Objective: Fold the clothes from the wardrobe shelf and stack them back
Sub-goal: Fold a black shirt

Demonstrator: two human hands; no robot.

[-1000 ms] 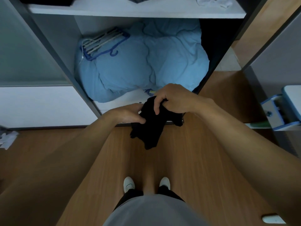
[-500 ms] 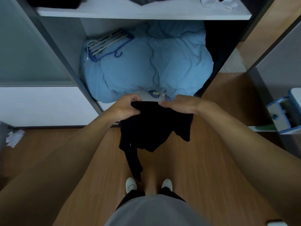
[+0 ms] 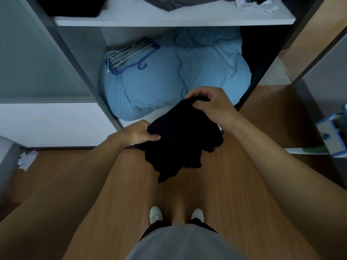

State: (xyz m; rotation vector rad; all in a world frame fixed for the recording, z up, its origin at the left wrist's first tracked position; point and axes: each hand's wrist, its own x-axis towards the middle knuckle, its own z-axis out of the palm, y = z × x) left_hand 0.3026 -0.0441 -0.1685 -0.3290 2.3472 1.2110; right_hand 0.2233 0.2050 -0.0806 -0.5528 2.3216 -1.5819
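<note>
A black garment (image 3: 180,139) hangs bunched in the air in front of the open wardrobe, above the wooden floor. My left hand (image 3: 135,135) grips its near left edge with the thumb on top. My right hand (image 3: 212,105) pinches its far upper corner, higher and further forward than the left. The cloth's ragged lower end dangles toward my feet. Above, the white wardrobe shelf (image 3: 169,18) carries a dark grey garment (image 3: 176,2), a crumpled white cloth (image 3: 257,4) at the right, and a black item (image 3: 73,6) at the left.
A big light-blue duvet (image 3: 178,76) fills the lower compartment, with a bundle of hangers (image 3: 129,55) on it. A dark wardrobe post (image 3: 78,72) runs left of the opening. Crumpled paper (image 3: 28,159) lies on the floor at left; a blue-and-white object (image 3: 332,134) juts in at right.
The garment was balled up, then spread between both hands. Now my right hand has risen and gone forward while my left dropped nearer, tilting the cloth diagonally and gathering it shorter.
</note>
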